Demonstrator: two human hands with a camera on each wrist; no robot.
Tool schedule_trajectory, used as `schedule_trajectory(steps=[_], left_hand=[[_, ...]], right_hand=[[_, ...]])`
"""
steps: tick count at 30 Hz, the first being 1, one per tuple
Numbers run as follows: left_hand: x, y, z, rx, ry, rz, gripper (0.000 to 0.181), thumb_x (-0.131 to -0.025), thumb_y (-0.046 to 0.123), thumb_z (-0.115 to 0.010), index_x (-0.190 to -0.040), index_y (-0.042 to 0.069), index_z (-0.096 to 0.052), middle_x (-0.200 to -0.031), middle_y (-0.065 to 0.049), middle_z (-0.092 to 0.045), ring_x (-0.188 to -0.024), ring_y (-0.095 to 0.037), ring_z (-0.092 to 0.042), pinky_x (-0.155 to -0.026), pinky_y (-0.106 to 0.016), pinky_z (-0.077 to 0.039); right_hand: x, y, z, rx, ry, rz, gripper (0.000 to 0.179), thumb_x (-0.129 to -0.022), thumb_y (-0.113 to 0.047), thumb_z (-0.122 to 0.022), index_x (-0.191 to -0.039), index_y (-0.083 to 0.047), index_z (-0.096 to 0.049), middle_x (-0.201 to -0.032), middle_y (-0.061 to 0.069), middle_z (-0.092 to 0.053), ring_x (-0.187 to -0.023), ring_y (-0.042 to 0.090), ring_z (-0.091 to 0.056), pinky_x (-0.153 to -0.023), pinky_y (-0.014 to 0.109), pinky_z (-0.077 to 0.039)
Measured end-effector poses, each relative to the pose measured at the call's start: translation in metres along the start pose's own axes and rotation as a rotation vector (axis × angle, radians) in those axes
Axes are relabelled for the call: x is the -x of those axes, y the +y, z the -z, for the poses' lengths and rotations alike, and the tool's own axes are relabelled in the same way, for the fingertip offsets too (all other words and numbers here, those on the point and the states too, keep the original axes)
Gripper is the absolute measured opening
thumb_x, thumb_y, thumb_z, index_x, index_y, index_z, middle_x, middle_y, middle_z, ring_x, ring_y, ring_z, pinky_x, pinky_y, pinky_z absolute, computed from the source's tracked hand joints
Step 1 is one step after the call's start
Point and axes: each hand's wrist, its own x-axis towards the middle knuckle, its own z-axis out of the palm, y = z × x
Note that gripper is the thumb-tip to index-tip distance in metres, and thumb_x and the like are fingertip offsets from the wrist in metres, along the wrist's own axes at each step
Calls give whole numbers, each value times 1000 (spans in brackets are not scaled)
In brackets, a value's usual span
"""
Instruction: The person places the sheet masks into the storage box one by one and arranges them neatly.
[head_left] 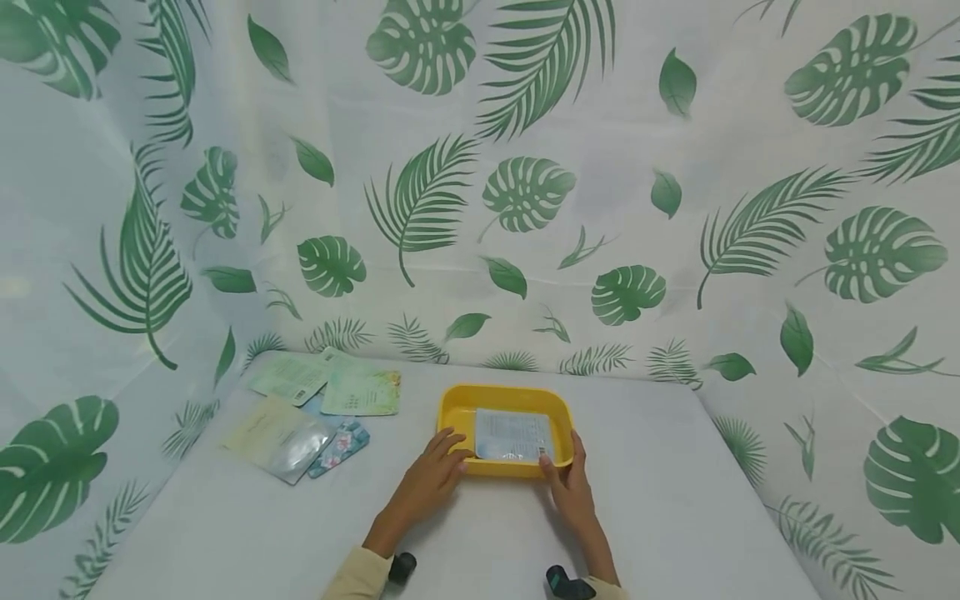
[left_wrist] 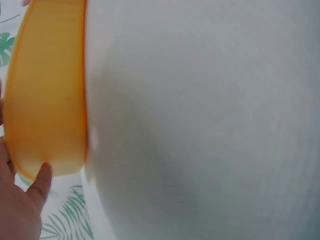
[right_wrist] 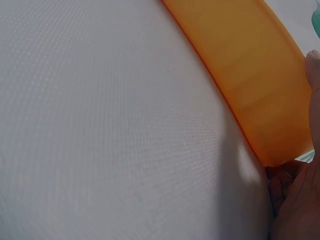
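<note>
A yellow plastic tray (head_left: 501,471) stands on the white table, with one flat pale-blue packet (head_left: 513,433) lying inside it. My left hand (head_left: 427,483) grips the near left corner, fingers over the rim and thumb against the outer wall. At the near right corner, my right hand (head_left: 573,496) holds the tray with its thumb on the rim and its other fingers round the outside. Both wrist views show the tray's outer wall (left_wrist: 47,90) close up, and in the right wrist view curled fingers (right_wrist: 280,187) sit by its bottom edge.
Several flat packets lie overlapping on the table's left: green ones (head_left: 362,390) at the back, a cream and silver one (head_left: 281,437) in front, and a blue floral one (head_left: 340,446) beside it. A leaf-printed curtain (head_left: 540,300) rises behind the white table (head_left: 675,517).
</note>
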Motion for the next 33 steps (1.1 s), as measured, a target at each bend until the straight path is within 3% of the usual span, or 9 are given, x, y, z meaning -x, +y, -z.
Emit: schedule_trajectory(steps=[6,10,13,16,21,26,33], left_hand=[[-1,-1,4,227,-64,62,34,-103,36,-46,-120,14,-65,-139,-7,-54,-145,-31,-28,-114,-56,-29],[-3,-5,7,425,-51,93,29,-102,28,-50,-117,9,-66,-133,-10,-58,-144,-35,-29,-115,-61,-22],[-4,-6,8,519,-34,91,26,-101,22,-52,-117,6,-66,-130,-11,-60,-143,-38,-30,-113,-62,-24],[-5,-3,6,530,-22,82,23,-101,18,-53,-117,7,-66,-129,-10,-62,-141,-40,-32,-111,-60,-30],[-2,12,4,528,22,119,21,-99,11,-54,-115,4,-66,-127,-13,-62,-139,-40,-33,-103,-49,-43],[2,27,5,559,55,119,21,-98,4,-54,-115,-2,-64,-125,-21,-61,-137,-44,-33,-105,-52,-41],[2,6,-1,487,10,115,22,-101,23,-54,-116,12,-65,-127,-5,-62,-138,-34,-36,-106,-47,-42]], right_hand=[[-1,3,1,6,-6,1,84,-98,-43,-55,-157,-22,1,-162,20,-14,-147,43,-20,-117,59,-18],[-2,4,-1,15,-6,3,84,-98,-45,-55,-157,-22,0,-162,21,-16,-147,44,-21,-117,59,-19],[-2,3,-1,21,-2,10,83,-98,-43,-54,-157,-21,0,-161,22,-16,-146,45,-22,-116,60,-20],[-1,1,2,26,3,13,83,-99,-42,-54,-157,-20,0,-161,23,-16,-146,46,-21,-116,61,-19],[0,2,7,38,-5,10,82,-99,-42,-53,-157,-20,1,-160,25,-16,-144,48,-22,-114,63,-20],[2,6,10,54,-6,4,82,-99,-42,-53,-157,-20,1,-160,26,-18,-143,50,-24,-113,65,-22],[-2,4,7,31,-22,13,83,-99,-42,-53,-157,-19,2,-160,24,-16,-144,48,-22,-115,62,-20]])
